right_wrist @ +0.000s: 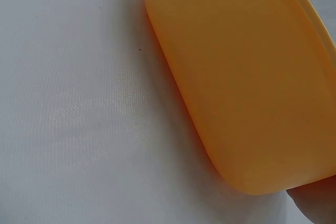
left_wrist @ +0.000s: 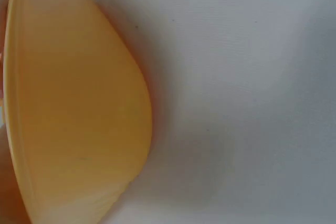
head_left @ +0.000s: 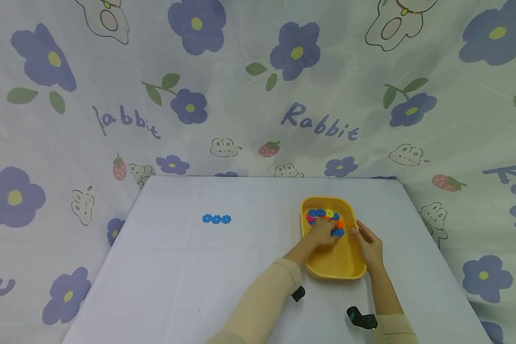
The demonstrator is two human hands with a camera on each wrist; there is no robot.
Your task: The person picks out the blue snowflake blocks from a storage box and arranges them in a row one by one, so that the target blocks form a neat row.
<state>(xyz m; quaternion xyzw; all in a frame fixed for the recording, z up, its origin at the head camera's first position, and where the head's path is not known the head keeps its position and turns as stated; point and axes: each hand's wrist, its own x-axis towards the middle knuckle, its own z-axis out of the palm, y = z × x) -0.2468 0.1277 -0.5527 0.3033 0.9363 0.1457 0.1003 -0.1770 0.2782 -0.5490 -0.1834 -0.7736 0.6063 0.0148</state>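
Observation:
A yellow plastic tray (head_left: 336, 265) stands on the right part of the table, with snowflake-shaped plastic discs (head_left: 320, 212) in blue, yellow, pink and orange heaped toward its far end. My left hand (head_left: 322, 232) reaches down into it among the discs; its fingertips are partly hidden, so whether they pinch one is unclear. At the right side, my right hand (head_left: 371, 247) holds the tray's rim, thumb toward the inside and fingers outside. Both wrist views mostly show the tray's outer wall (left_wrist: 79, 103), and a bit of finger (right_wrist: 317, 203) touches it in the right wrist view.
Three blue snowflake discs (head_left: 216, 219) lie joined in a short row on the white table (head_left: 163, 267), left of the tray. A patterned cloth (head_left: 236, 105) hangs behind and beside the table. Dark wrist camera parts (head_left: 361, 318) stick out by the forearms.

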